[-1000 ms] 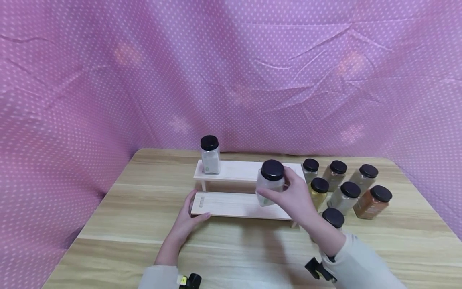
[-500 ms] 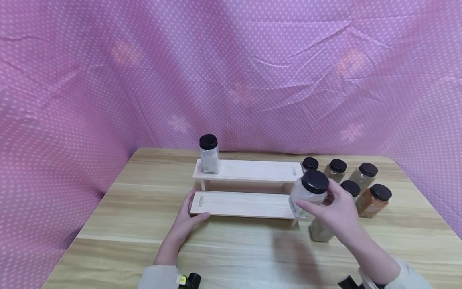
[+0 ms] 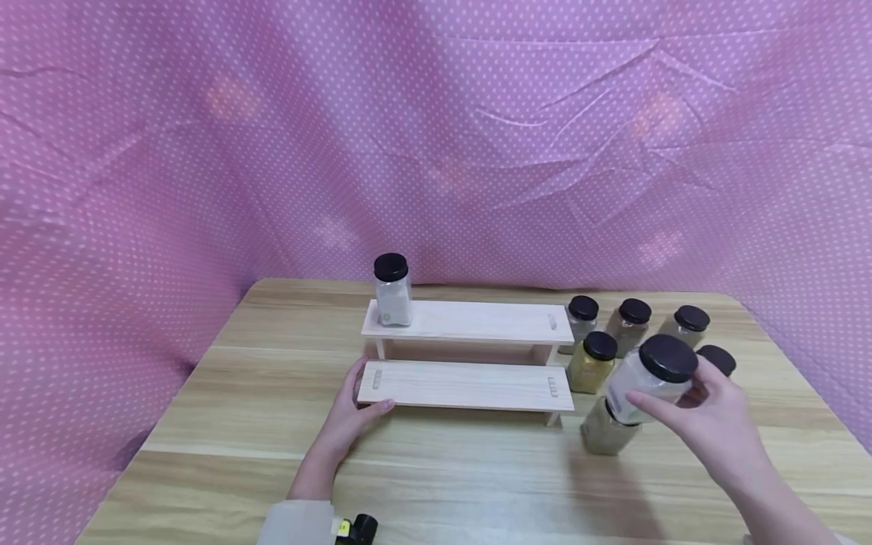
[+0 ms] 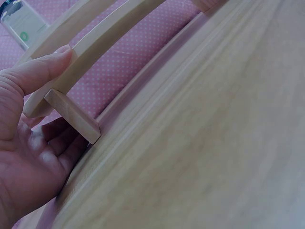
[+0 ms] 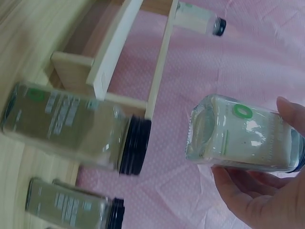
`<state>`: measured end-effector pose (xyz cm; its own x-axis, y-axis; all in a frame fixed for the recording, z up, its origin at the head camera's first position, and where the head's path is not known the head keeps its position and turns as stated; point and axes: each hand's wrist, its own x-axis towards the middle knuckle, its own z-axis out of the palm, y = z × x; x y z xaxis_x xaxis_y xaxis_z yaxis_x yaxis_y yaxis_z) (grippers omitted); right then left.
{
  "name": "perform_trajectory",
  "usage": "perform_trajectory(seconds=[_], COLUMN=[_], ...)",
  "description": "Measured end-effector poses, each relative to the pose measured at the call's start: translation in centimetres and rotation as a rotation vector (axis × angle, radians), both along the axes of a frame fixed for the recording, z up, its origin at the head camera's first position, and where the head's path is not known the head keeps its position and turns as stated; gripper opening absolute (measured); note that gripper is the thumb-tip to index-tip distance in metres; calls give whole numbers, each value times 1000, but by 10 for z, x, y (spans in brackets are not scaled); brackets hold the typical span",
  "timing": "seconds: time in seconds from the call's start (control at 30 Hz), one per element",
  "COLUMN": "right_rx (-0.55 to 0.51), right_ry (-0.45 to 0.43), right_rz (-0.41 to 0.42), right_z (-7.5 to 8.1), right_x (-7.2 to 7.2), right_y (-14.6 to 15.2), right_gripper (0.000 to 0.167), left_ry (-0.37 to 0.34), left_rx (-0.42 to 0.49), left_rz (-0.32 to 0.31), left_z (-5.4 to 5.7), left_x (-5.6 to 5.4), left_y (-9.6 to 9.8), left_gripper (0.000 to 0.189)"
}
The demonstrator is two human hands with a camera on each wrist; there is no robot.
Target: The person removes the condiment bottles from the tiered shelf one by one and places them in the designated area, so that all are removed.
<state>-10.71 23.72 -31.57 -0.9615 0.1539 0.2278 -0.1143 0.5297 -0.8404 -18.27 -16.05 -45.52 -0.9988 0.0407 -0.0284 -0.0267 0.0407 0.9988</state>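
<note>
My right hand point(image 3: 718, 420) grips a clear spice jar point(image 3: 636, 386) with a black lid and pale white contents. The right wrist view shows this jar point(image 5: 248, 133) tilted and raised, thumb on one side, fingers on the other. In the head view it overlaps the top of a standing jar point(image 3: 606, 431). My left hand point(image 3: 350, 412) holds the left end of a two-step wooden rack's lower board point(image 3: 463, 384). Up close, the left thumb point(image 4: 45, 71) lies along the board's edge while the fingers reach behind the short leg point(image 4: 74, 117).
One white-filled jar point(image 3: 393, 295) stands at the left end of the rack's upper board point(image 3: 477, 321). Several black-lidded jars, among them a yellow one point(image 3: 591, 365), stand on the wooden table point(image 3: 436, 477) right of the rack. A pink dotted cloth point(image 3: 436, 151) hangs behind.
My right hand has carried the white-filled jar from over the lower board rightward to the group of jars. The left hand stays at the rack's left end.
</note>
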Motion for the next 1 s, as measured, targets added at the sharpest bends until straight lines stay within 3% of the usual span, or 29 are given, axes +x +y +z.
perform_trajectory(seconds=[0.53, 0.67, 0.93, 1.0], right_rx=[-57, -62, -240, -287], right_ry=[-66, -98, -62, -59], right_rz=[-70, -78, -35, -28], right_z=[-20, -29, -52, -66], right_x=[11, 11, 9, 4], right_y=[52, 63, 73, 80], right_gripper=[57, 52, 44, 46], left_ry=[-10, -9, 1, 1], left_rx=[8, 13, 9, 10], left_rz=[-7, -3, -4, -5], left_z=[1, 0, 0, 0], left_x=[1, 0, 0, 0], left_y=[-1, 0, 0, 0], left_gripper=[92, 92, 92, 92])
